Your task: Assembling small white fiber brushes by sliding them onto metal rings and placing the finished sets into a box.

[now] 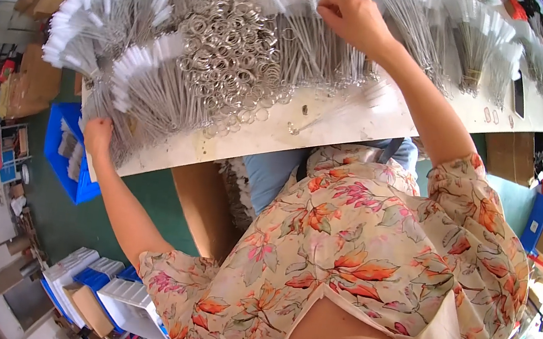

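Up at the far side of the white worktable [361, 123], the right hand [352, 18] rests on a fanned row of thin wire brushes [316, 51] with white bristle tips, its fingers curled down among the tips and pinching a few of them; how many it grips cannot be told. Just left of those fingers lies a loose heap of metal key rings [232, 53]. At the near-left edge, the left hand [97, 135] is closed round the wire stems of another brush bundle [152, 83], whose white tips fan away above the knuckles. Beyond that bundle spreads a larger brush fan [99, 13]. Below the left hand, on the floor, stands a blue crate [55, 153].
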`<move>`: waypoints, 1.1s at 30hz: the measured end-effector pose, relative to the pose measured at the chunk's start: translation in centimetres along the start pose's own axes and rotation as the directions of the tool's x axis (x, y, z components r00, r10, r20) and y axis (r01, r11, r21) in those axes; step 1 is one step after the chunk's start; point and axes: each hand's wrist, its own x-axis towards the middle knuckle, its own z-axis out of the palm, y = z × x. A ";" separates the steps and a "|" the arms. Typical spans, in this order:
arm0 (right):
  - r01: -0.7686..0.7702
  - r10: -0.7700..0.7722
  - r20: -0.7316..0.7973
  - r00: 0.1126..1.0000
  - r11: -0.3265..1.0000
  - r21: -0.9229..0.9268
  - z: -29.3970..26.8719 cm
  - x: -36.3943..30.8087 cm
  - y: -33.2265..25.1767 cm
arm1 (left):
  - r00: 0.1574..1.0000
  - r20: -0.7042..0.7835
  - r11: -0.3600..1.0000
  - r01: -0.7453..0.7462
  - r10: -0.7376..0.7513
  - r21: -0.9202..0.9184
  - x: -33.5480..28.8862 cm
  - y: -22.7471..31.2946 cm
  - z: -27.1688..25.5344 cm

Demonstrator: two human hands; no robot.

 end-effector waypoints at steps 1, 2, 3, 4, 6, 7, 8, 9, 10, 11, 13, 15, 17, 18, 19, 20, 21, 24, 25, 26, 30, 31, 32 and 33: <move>-0.083 0.098 0.072 0.993 0.979 -0.184 0.4 0.7 0.3 | 0.997 -0.053 0.992 -0.053 0.059 0.113 -0.3 1.4 -0.2; -0.061 0.075 0.084 0.994 0.985 -0.163 0.5 1.0 -0.4 | 0.989 -0.102 0.969 -0.080 0.106 0.234 -0.8 1.8 -0.6; -0.097 0.137 0.139 0.981 0.959 -0.265 0.3 1.1 -1.1 | 0.988 -0.091 0.967 -0.100 0.124 0.235 -1.0 1.3 -0.9; -0.128 0.207 0.182 0.961 0.920 -0.371 0.1 1.1 -1.4 | 0.986 -0.077 0.964 -0.127 0.148 0.234 -1.0 1.0 -1.0; -0.167 0.235 0.174 0.956 0.928 -0.334 0.0 0.5 -1.0 | 0.983 0.071 0.971 -0.181 0.171 0.156 -2.0 2.2 -2.4; -0.148 0.214 0.188 0.958 0.937 -0.316 0.1 0.4 -1.2 | 0.987 0.064 0.973 -0.155 0.146 0.169 -2.5 1.5 -2.8; -0.179 0.234 0.176 0.956 0.943 -0.281 -0.2 0.3 -1.4 | 0.987 0.147 0.993 -0.048 0.064 -0.104 -2.9 0.9 -2.8; -0.212 0.256 0.164 0.953 0.946 -0.246 -0.2 0.2 -1.4 | 0.970 0.243 0.929 0.081 0.009 -0.361 -3.3 0.3 -2.8; -0.203 0.247 0.173 0.954 0.950 -0.236 0.2 0.1 -1.0 | 0.971 0.240 0.930 0.093 -0.005 -0.354 -3.9 -0.3 -2.8; -0.209 0.209 0.053 0.977 0.978 -0.001 0.5 -0.1 -0.6 | 0.950 0.307 0.855 0.205 -0.056 -0.477 -4.4 -0.8 -2.7; -0.146 0.203 -0.144 0.969 0.931 0.334 0.5 -0.6 0.2 | 0.921 0.377 0.753 0.316 -0.097 -0.578 -5.3 -1.5 -2.4; -0.031 0.175 -0.222 0.959 0.846 0.533 -0.5 -0.3 0.5 | 0.953 0.300 0.406 0.259 0.038 -0.877 -6.5 -2.1 -2.0; 0.114 0.213 -0.344 0.915 0.680 0.724 -2.5 0.0 0.5 | 0.960 0.280 0.403 0.261 -0.012 -0.877 -7.2 -2.4 -2.1; 0.137 0.259 -0.383 0.887 0.645 0.752 -4.2 0.2 0.6 | 0.965 0.258 0.396 0.254 -0.044 -0.883 -7.2 -1.9 -2.2; 0.140 0.268 -0.413 0.870 0.670 0.729 -5.7 0.2 1.4 | 0.965 0.259 0.395 0.254 -0.041 -0.883 -7.1 -1.1 -2.1; 0.142 0.278 -0.443 0.852 0.692 0.707 -6.9 -0.2 2.8 | 0.983 0.181 0.370 0.170 -0.005 -0.913 -7.2 0.0 -1.8; 0.131 0.277 -0.454 0.847 0.719 0.683 -8.0 -0.7 4.6 | 0.994 0.101 0.339 0.085 0.028 -0.937 -7.2 1.1 -1.6; 0.084 0.337 -0.465 0.819 0.730 0.678 -9.9 -2.8 7.1 | 0.986 0.162 0.454 0.131 0.031 -0.881 -6.3 5.2 -0.2; -0.081 0.437 -0.413 0.799 0.759 0.646 -10.7 -3.9 8.1 | 0.992 0.117 0.673 0.111 -0.037 -0.731 -6.0 7.0 0.6; -0.248 0.539 -0.373 0.755 0.762 0.599 -11.6 -5.2 8.7 | 0.999 0.013 0.831 -0.017 0.029 -0.556 -5.3 6.7 1.7; -0.409 0.465 -0.310 0.830 0.883 0.229 -11.9 -8.8 12.2 | 0.991 0.000 0.933 -0.124 0.132 -0.339 -4.0 5.1 3.4; -0.455 0.550 -0.267 0.792 0.822 0.343 -12.0 -8.5 11.3 | 0.990 -0.038 0.945 -0.140 0.135 -0.296 -3.2 3.0 4.1; -0.418 0.508 -0.331 0.796 0.855 0.306 -12.2 -8.9 12.0 | 0.949 -0.170 0.910 -0.303 0.264 -0.281 -4.1 4.2 3.9; -0.366 0.411 -0.445 0.796 0.912 0.187 -12.2 -8.8 13.1 | 0.946 -0.185 0.908 -0.309 0.265 -0.283 -4.1 4.3 3.5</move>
